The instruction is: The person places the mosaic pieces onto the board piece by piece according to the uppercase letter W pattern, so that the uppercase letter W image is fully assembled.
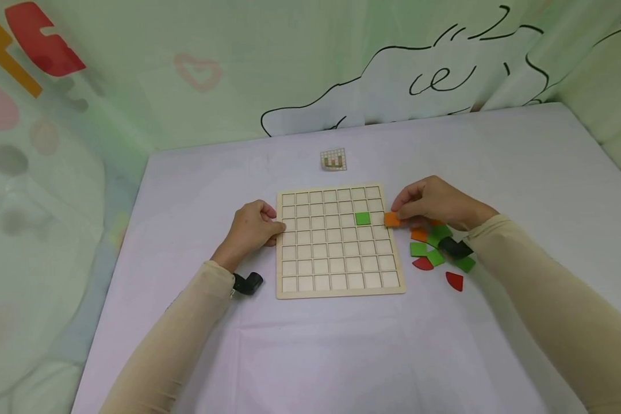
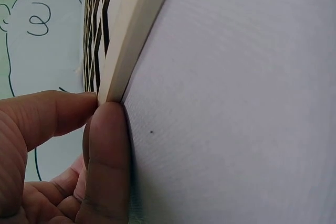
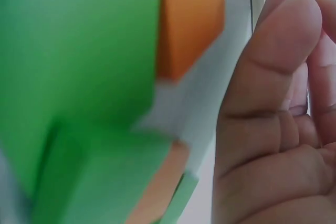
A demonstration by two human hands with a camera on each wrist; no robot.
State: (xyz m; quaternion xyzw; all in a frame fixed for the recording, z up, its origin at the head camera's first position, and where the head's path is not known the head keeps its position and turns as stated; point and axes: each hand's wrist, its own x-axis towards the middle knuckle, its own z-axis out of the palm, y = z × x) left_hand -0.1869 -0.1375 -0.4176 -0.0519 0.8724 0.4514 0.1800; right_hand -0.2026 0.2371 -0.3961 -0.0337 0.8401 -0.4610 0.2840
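A wooden grid board lies on the table, with one green square tile in a cell of its upper right part. My left hand pinches the board's left edge; in the left wrist view thumb and finger meet at the wooden rim. Between the fingertips of my right hand is an orange square tile, held over the board's right edge. Below that hand lies a loose pile of green tiles, orange tiles and red quarter-round pieces, partly hidden by the wrist camera.
Behind the board lies a small card printed with a grid pattern. A pale cloth covers the table, and a printed curtain hangs along its back edge. Close to the right wrist camera, green tiles fill much of that view.
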